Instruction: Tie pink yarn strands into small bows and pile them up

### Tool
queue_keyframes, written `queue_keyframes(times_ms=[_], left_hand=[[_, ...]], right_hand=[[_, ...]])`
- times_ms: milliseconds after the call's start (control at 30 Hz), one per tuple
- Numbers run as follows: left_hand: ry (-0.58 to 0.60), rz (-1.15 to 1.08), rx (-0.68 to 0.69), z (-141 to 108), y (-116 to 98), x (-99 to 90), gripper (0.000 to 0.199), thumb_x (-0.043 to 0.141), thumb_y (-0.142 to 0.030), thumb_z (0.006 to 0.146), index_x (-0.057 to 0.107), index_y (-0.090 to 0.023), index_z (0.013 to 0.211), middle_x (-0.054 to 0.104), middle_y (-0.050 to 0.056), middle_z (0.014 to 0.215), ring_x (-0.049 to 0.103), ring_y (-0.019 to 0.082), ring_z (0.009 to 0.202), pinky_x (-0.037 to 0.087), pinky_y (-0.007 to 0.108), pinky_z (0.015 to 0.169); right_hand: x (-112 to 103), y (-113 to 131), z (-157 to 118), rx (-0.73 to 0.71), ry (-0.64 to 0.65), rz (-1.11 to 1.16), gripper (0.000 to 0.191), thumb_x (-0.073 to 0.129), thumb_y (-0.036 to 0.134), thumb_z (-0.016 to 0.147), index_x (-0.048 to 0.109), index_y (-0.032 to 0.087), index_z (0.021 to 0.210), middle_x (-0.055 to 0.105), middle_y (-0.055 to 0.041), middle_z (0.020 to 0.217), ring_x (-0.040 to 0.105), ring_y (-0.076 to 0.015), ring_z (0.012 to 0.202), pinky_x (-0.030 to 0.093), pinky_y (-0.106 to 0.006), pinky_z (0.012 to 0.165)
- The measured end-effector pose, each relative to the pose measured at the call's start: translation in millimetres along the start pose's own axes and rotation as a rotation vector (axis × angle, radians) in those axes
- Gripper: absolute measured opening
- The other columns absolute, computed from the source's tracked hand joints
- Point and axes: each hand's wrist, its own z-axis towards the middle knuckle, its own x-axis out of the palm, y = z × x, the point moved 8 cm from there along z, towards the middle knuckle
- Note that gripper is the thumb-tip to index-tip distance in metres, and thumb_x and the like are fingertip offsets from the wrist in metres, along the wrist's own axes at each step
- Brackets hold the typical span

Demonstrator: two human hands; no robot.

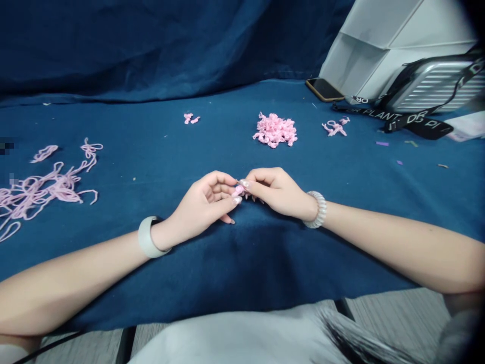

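A small piece of pink yarn (238,191) is pinched between my two hands, over the near part of the blue cloth (159,151). My left hand (206,202) grips it from the left between thumb and fingers, its wrist in a pale bangle. From the right, my right hand (278,191) is closed on the same piece, fingertips touching or nearly touching those of my left. Beyond the hands lies a heap of pink knotted yarn bits (275,130). A few similar bits (191,119) are at its left, and others (335,127) at its right.
Loose pale pink yarn (56,187) sprawls at the far left. A phone (325,90), a white box (373,45), a silver ridged case (435,83) and a black lettered strap (413,120) occupy the back right. Small purple scraps (382,143) lie in front of them.
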Motion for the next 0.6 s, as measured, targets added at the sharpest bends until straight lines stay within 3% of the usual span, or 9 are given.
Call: queue_keyframes(times_ms=[200,367,600], left_hand=[[0.029,0.095,0.064,-0.6,-2.5,4.2,0.031,0.067,-0.021,0.075,0.05,-0.019,0.101,0.058,0.002,0.089,0.059,0.014,0.076,0.057,0.02,0.046],[0.027,0.159,0.088,-1.7,-5.2,7.2,0.019,0.064,-0.026,0.079,0.052,-0.017,0.09,0.058,0.001,0.08,0.059,0.013,0.072,0.057,0.019,0.047],[0.024,0.152,0.071,0.1,-1.2,6.5,0.02,0.064,-0.027,0.078,0.049,-0.016,0.086,0.058,0.0,0.076,0.059,0.012,0.069,0.057,0.021,0.048]], right_hand=[[2.0,-4.8,-0.4,0.059,0.025,0.086,0.036,0.054,0.041,0.085,0.058,0.011,0.064,0.052,0.0015,0.056,0.044,-0.0066,0.052,0.034,-0.02,0.052],[3.6,-7.1,-0.8,0.094,0.048,0.116,0.038,0.053,0.042,0.085,0.057,0.012,0.063,0.051,0.0013,0.056,0.043,-0.0065,0.052,0.034,-0.02,0.051],[4.6,-8.3,0.3,0.112,0.061,0.138,0.036,0.054,0.04,0.085,0.056,0.012,0.061,0.05,0.0023,0.054,0.042,-0.0061,0.051,0.033,-0.02,0.051]])
